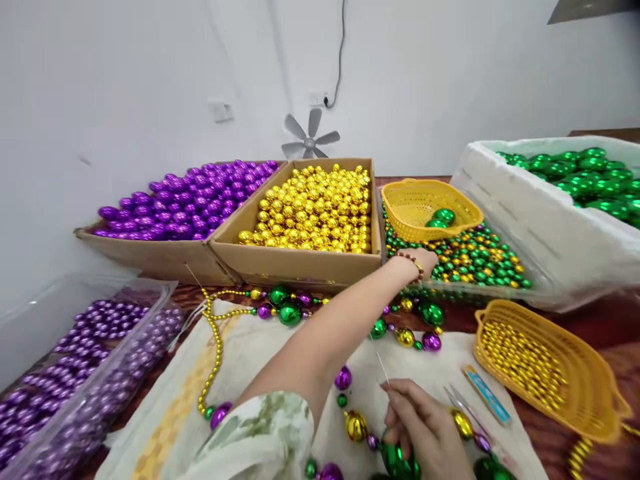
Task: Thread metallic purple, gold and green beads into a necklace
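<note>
**Bright, even light with mirror glare on the beads**

The scene is brightly and evenly lit from above; the white wall (125, 80) looks nearly washed out. Shadows are faint and soft. Small specular highlights glint on the gold beads (313, 207) and purple beads (190, 200). The clear plastic tray (100, 373) at lower left smears with wide-angle stretch, and straight edges bow toward the borders. The nearest sleeve (260, 433) is slightly soft.

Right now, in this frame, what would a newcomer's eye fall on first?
Two cardboard boxes at the back draw the eye first: purple balls on the left, gold balls beside them. In the middle, the left hand reaches across to the tray of mixed green and gold beads, while the right hand near the bottom edge holds a thin needle over a bead string lying on the cloth.
</note>
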`<state>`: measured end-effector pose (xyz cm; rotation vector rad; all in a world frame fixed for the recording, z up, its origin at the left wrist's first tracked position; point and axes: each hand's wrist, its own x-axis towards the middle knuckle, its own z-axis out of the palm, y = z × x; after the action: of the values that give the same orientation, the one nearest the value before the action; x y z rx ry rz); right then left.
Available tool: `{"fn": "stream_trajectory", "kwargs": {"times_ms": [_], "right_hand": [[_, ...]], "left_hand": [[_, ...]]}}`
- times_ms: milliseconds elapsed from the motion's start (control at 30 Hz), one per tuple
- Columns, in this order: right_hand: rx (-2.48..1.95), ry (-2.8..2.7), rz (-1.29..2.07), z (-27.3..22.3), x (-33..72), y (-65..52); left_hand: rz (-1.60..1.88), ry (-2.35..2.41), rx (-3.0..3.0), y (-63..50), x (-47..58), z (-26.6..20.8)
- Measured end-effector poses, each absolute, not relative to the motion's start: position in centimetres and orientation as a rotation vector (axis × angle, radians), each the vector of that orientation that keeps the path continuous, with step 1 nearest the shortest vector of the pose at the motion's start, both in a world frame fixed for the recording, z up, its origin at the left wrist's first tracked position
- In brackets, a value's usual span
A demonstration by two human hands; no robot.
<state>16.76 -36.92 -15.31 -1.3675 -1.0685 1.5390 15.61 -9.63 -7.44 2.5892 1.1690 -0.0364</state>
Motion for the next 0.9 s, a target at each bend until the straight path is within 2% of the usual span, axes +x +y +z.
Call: {"fn": "stream_trajectory", "kwargs": {"times_ms": [167, 333, 433, 533, 633, 767, 900], "right_hand": [[-1.373, -1.108, 1.520, -14.5, 17.0, -37.1], [-1.407, -1.232, 1.444, -14.3, 17.2, -36.6], [-1.402, -1.289, 1.402, -14.1, 17.0, -35.7], [-1.297, -1.237, 1.402, -13.6, 15.5, -34.2], [-1.130, -1.155, 1.432, -12.1, 12.1, -32.7], [-0.903, -1.098, 1.508, -9.5, 6.3, -32.9], [-0.790, -1.083, 1.657, -8.8, 2.2, -36.0]], "left_hand": [[-0.059, 1.202, 2.611, -9.8, 15.5, -7.3], [0.202, 1.189, 2.649, -13.0, 15.0, -4.5], [0.468, 1.019, 2.633, -16.3, 12.6, -0.8], [0.897, 0.668, 2.324, -20.6, 7.1, 3.5], [1.183, 0.801, 1.861, -25.4, -0.2, 6.3], [1.653, 0.982, 1.268, -31.0, -9.2, 5.3], [1.756, 1.125, 0.816, -35.5, -15.8, 0.3]]}}
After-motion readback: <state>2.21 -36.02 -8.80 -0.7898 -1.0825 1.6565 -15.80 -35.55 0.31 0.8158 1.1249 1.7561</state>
